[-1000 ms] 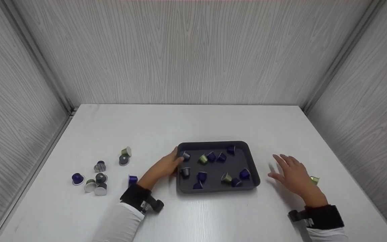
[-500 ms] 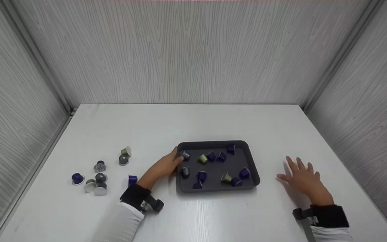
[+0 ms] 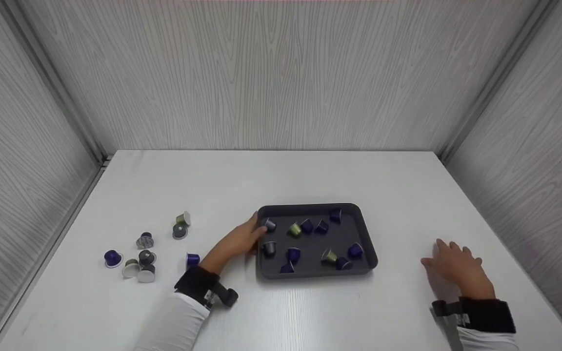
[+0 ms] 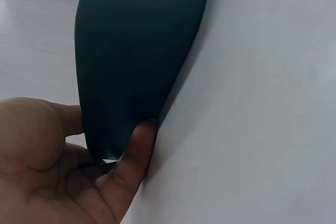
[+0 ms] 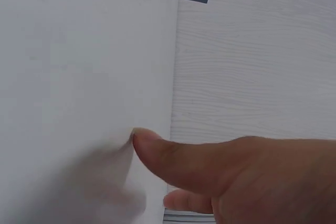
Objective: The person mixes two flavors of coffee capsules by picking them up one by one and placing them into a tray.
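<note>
My left hand [image 3: 236, 241] grips the left end of a dark grey tray [image 3: 370, 251], its thumb over the rim. In the left wrist view, the fingers [image 4: 137, 148] reach under the tray's outer side [image 4: 134, 51]. Purple, green and dark grey coffee capsules lie inside, among them a green capsule [image 3: 295, 230] and a purple capsule [image 3: 355, 250]. My right hand [image 3: 459, 267] is low over the table on the right, fingers spread and slightly bent. The right wrist view shows its thumb [image 5: 173, 156] extended and apart from a finger. Whatever lies beneath the palm is hidden.
Loose capsules lie on the white table [image 3: 281, 317] to the left: a purple one [image 3: 112, 258], a grey one [image 3: 147, 257], a green one [image 3: 183, 219] and several others. Another purple capsule [image 3: 192, 260] is beside my left wrist. Wood-grain panels [image 3: 271, 78] enclose the table.
My right hand has moved right and toward me. A green capsule seen beside it one second ago is now out of sight in the head view. The left hand and tray stay put.
</note>
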A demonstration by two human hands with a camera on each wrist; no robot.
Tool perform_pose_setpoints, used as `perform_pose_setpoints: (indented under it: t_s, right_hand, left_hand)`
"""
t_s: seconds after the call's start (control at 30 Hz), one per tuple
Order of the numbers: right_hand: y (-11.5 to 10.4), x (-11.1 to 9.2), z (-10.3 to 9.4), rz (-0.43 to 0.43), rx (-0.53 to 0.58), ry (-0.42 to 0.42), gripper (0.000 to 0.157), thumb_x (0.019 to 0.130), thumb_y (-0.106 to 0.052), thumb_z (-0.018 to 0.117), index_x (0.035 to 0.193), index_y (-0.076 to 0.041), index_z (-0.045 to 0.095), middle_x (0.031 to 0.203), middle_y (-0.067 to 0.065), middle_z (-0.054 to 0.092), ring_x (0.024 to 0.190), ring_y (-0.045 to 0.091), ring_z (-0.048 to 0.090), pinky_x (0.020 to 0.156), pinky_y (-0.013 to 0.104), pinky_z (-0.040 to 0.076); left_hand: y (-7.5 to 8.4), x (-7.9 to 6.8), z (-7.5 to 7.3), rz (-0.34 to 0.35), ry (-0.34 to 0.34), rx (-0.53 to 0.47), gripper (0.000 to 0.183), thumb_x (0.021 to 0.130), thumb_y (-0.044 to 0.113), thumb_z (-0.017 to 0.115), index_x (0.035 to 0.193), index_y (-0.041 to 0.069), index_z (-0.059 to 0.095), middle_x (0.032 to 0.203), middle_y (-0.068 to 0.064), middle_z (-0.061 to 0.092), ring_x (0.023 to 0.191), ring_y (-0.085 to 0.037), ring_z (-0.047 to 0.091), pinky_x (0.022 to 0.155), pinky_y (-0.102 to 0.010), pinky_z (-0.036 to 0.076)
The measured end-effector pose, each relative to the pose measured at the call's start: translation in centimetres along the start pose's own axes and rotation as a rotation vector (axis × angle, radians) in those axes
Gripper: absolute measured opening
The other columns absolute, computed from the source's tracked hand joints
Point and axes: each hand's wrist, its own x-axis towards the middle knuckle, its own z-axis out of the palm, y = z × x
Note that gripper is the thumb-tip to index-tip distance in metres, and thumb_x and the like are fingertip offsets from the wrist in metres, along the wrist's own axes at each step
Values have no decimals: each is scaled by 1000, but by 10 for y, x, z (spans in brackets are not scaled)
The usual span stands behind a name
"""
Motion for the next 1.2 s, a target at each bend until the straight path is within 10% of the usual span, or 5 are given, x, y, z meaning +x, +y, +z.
perform_pose_setpoints:
  t_s: [0.27, 0.4, 0.73, 1.2]
  right_hand:
    - [9, -3, -9, -24, -18, -72, 45, 93, -14, 55, 119, 23, 48, 103, 36, 58, 90, 44, 59, 76, 52, 51]
    - [9, -4, -10, -31, -14, -42, 13, 88, 1, 47, 88, 10, 56, 74, 14, 55, 65, 26, 49, 57, 39, 46]
    - [10, 5, -7, -16, 26, 73, 34, 92, -6, 47, 113, 19, 56, 106, 38, 59, 97, 54, 57, 81, 57, 49]
    - [-3, 10, -5, -114, 146, 326, 28, 95, -5, 57, 112, 17, 60, 100, 34, 64, 84, 48, 63, 67, 52, 52]
  left_hand:
    - [0, 0, 1, 20, 13, -4, 63, 106, 28, 43, 155, 1, 15, 140, -27, 48, 109, -34, 59, 94, -47, 46]
    - [0, 1, 2, -7, 6, 1, 63, 106, 30, 42, 156, 4, 14, 135, -23, 53, 98, -29, 62, 88, -44, 49]
    - [2, 0, 1, 1, 18, 5, 64, 106, 30, 43, 156, 3, 14, 136, -23, 53, 98, -30, 62, 89, -44, 48]
    - [1, -1, 1, 16, 18, 7, 65, 106, 29, 43, 156, 2, 13, 135, -25, 53, 96, -30, 63, 89, -44, 49]
